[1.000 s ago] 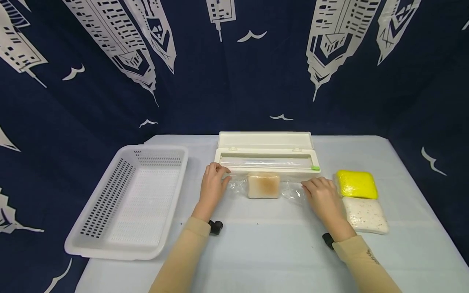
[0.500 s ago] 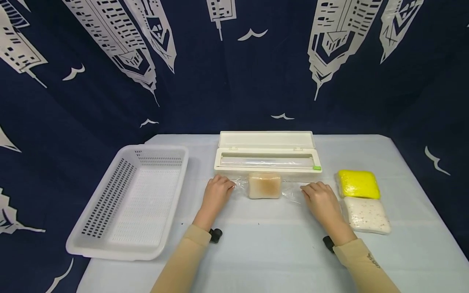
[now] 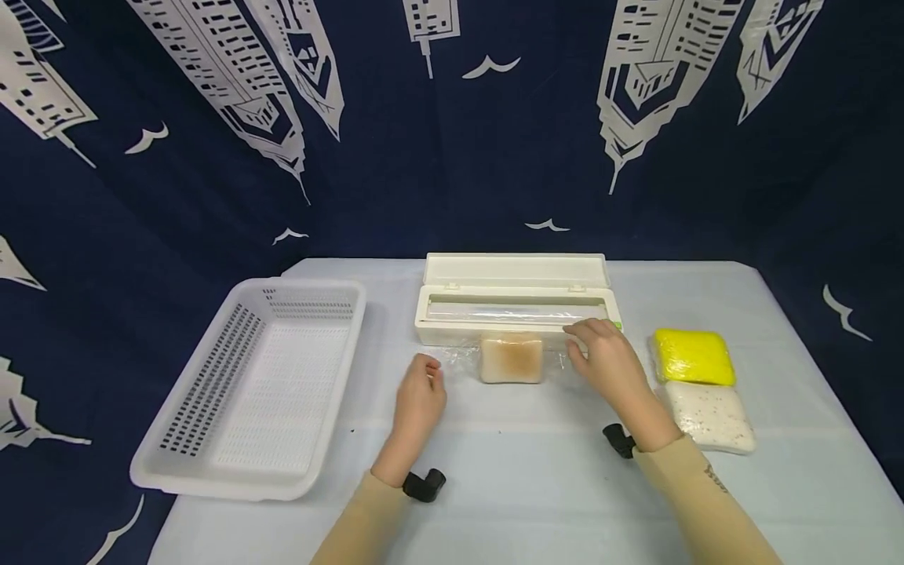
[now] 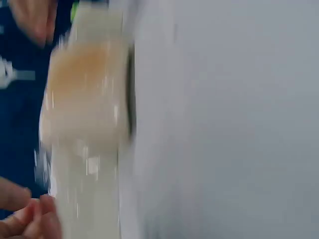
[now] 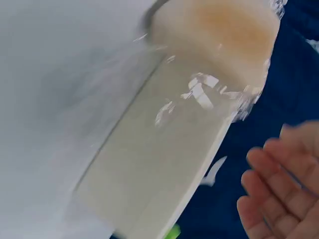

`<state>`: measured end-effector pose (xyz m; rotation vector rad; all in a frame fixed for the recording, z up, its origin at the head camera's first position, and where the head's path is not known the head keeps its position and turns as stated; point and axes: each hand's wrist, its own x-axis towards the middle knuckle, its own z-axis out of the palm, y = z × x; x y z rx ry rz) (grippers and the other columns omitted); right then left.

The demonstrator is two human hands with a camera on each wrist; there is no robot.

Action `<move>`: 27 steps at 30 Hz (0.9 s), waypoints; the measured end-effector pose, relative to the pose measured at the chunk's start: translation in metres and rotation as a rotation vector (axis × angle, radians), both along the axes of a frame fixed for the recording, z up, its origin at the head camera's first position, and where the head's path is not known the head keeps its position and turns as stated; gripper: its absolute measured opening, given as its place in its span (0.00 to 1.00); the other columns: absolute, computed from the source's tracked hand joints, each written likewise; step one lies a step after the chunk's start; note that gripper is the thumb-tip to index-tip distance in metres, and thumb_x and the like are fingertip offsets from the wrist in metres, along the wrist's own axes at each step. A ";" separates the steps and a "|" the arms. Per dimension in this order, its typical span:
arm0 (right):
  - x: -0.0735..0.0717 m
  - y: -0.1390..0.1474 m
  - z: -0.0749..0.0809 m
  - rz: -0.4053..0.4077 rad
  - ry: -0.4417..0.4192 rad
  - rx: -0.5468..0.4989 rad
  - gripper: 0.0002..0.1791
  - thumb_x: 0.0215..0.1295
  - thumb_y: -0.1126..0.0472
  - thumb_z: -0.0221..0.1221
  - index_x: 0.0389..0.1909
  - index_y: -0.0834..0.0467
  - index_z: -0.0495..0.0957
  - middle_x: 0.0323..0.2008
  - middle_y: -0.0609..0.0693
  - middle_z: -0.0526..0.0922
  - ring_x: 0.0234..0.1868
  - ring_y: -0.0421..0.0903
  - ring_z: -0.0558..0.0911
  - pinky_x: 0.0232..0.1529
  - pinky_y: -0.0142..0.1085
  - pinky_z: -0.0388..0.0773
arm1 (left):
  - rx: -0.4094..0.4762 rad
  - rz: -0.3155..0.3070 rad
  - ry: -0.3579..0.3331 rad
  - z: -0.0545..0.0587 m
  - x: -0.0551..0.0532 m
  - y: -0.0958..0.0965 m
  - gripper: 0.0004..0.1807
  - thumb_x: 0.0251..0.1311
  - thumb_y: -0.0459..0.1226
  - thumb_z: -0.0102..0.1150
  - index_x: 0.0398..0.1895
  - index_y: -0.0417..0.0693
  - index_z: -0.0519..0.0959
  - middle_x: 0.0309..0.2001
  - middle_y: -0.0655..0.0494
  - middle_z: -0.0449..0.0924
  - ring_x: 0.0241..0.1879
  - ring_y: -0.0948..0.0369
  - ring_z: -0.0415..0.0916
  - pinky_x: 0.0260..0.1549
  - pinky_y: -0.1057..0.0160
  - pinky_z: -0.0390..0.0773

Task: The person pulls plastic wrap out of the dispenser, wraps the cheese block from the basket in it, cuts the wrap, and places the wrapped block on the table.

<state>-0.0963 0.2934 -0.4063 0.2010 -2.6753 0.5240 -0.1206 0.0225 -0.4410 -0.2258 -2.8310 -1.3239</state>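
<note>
A small bread slice with a browned patch lies in front of the cream cling film dispenser, its lid raised. Clear cling film covers the slice and spreads out on both sides. My left hand is left of the film's left end, fingers loosely curled and holding nothing; the left wrist view is blurred. Over the dispenser's right front edge, my right hand has its fingers extended and spread from the thumb. In the right wrist view its fingers show with nothing in them, apart from the film.
A white perforated basket stands on the left of the table. At the right lie a yellow wrapped block and a white speckled slice, side by side. A dark blue printed curtain hangs behind.
Both hands have let go of the film's ends. The left hand has drawn back slightly toward the person; the right has risen forward to the dispenser's front edge. The bread slice stays put.
</note>
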 end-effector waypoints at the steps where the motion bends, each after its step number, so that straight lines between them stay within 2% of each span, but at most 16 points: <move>1: -0.005 -0.005 0.001 0.029 -0.014 0.001 0.12 0.58 0.71 0.63 0.44 0.68 0.82 0.42 0.62 0.85 0.46 0.60 0.80 0.50 0.51 0.79 | 0.061 -0.046 -0.090 -0.001 0.006 0.006 0.05 0.65 0.28 0.54 0.42 0.39 0.74 0.35 0.47 0.80 0.33 0.55 0.79 0.29 0.61 0.77; 4: -0.018 -0.020 0.000 0.105 -0.067 0.009 0.15 0.59 0.69 0.64 0.47 0.68 0.81 0.46 0.61 0.84 0.51 0.59 0.80 0.55 0.50 0.77 | 0.198 -0.187 -0.352 -0.007 0.020 0.027 0.08 0.67 0.33 0.54 0.45 0.39 0.72 0.40 0.47 0.82 0.34 0.59 0.81 0.30 0.65 0.77; 5: -0.021 -0.025 -0.001 0.123 -0.083 0.012 0.16 0.59 0.68 0.65 0.48 0.68 0.81 0.48 0.61 0.84 0.52 0.59 0.80 0.57 0.50 0.77 | 0.223 -0.221 -0.405 -0.010 0.024 0.033 0.08 0.67 0.33 0.53 0.46 0.39 0.72 0.41 0.47 0.82 0.34 0.60 0.81 0.30 0.66 0.77; 6: -0.024 -0.029 -0.003 0.136 -0.098 0.016 0.16 0.60 0.68 0.65 0.49 0.68 0.81 0.49 0.61 0.84 0.53 0.59 0.80 0.58 0.50 0.76 | 0.234 -0.243 -0.430 -0.012 0.026 0.039 0.09 0.67 0.33 0.53 0.47 0.39 0.72 0.41 0.47 0.83 0.35 0.61 0.81 0.31 0.67 0.78; 7: -0.026 -0.033 -0.005 0.147 -0.107 0.021 0.17 0.60 0.67 0.65 0.49 0.68 0.81 0.49 0.61 0.84 0.54 0.59 0.80 0.58 0.50 0.76 | 0.222 -0.254 -0.425 -0.015 0.028 0.043 0.09 0.67 0.34 0.54 0.47 0.39 0.73 0.42 0.48 0.83 0.35 0.61 0.81 0.31 0.67 0.77; 12: -0.030 -0.043 -0.013 0.159 -0.106 0.036 0.19 0.58 0.66 0.69 0.49 0.69 0.81 0.48 0.61 0.84 0.53 0.59 0.81 0.57 0.49 0.78 | 0.061 -0.247 -0.207 -0.014 0.028 0.052 0.06 0.66 0.34 0.58 0.43 0.41 0.77 0.42 0.49 0.83 0.37 0.59 0.81 0.32 0.67 0.78; 17: -0.029 -0.043 -0.018 0.165 -0.078 0.031 0.22 0.54 0.64 0.72 0.49 0.69 0.80 0.46 0.60 0.83 0.50 0.57 0.80 0.54 0.47 0.79 | -0.028 -0.227 -0.074 -0.012 0.023 0.047 0.06 0.65 0.35 0.60 0.42 0.43 0.79 0.39 0.51 0.81 0.36 0.60 0.81 0.31 0.68 0.77; 19: -0.028 -0.042 -0.019 0.167 -0.071 0.028 0.22 0.54 0.64 0.72 0.48 0.69 0.81 0.45 0.59 0.83 0.49 0.56 0.81 0.52 0.46 0.80 | -0.091 -0.219 0.077 -0.013 0.019 0.045 0.06 0.63 0.35 0.62 0.42 0.45 0.79 0.38 0.53 0.80 0.36 0.61 0.78 0.31 0.69 0.76; 22: -0.027 -0.041 -0.021 0.163 -0.070 0.019 0.21 0.53 0.63 0.72 0.47 0.69 0.82 0.44 0.59 0.83 0.48 0.55 0.81 0.51 0.45 0.80 | -0.193 -0.167 0.357 -0.012 0.008 0.041 0.11 0.60 0.35 0.66 0.44 0.46 0.79 0.42 0.53 0.78 0.41 0.59 0.75 0.35 0.68 0.75; 24: -0.027 -0.041 -0.023 0.159 -0.069 0.017 0.21 0.53 0.63 0.72 0.47 0.68 0.82 0.44 0.58 0.83 0.48 0.55 0.80 0.51 0.44 0.81 | -0.250 -0.143 0.487 -0.011 -0.004 0.039 0.16 0.58 0.38 0.68 0.49 0.46 0.78 0.49 0.52 0.77 0.47 0.57 0.72 0.42 0.64 0.74; 25: -0.026 -0.041 -0.024 0.158 -0.070 0.012 0.20 0.53 0.63 0.72 0.47 0.68 0.83 0.44 0.58 0.82 0.47 0.55 0.80 0.50 0.44 0.81 | -0.268 -0.144 0.509 -0.009 -0.010 0.038 0.19 0.58 0.39 0.69 0.52 0.46 0.78 0.51 0.51 0.76 0.51 0.55 0.71 0.45 0.61 0.73; 27: -0.025 -0.041 -0.026 0.159 -0.075 -0.001 0.20 0.53 0.63 0.72 0.47 0.67 0.83 0.44 0.57 0.82 0.48 0.54 0.80 0.50 0.44 0.81 | -0.299 -0.182 0.503 -0.007 -0.020 0.037 0.24 0.59 0.43 0.68 0.57 0.46 0.76 0.56 0.50 0.76 0.56 0.54 0.69 0.49 0.58 0.71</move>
